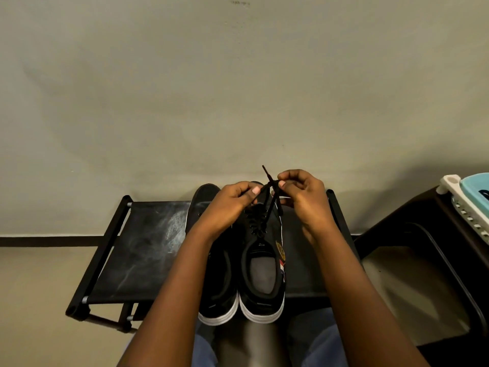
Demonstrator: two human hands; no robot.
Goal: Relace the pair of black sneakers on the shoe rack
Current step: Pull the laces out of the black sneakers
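The black sneakers (264, 300) sat side by side on the shoe rack (148, 247), lengthwise away from you, toes toward the wall (238, 88). Your left hand (230, 201) and right hand (304, 198) each pinched the lace (267, 175) above the right-side shoe.

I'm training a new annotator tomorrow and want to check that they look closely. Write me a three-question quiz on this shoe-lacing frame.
1. True or false: the left hand and the right hand each pinch the black lace.
2. Multiple choice: the lace runs down into the sneaker on the person's: A) left, B) right, C) neither side.
3. Fill in: both sneakers stand side by side on the black ____.

Key: 1 true; 2 B; 3 shoe rack.
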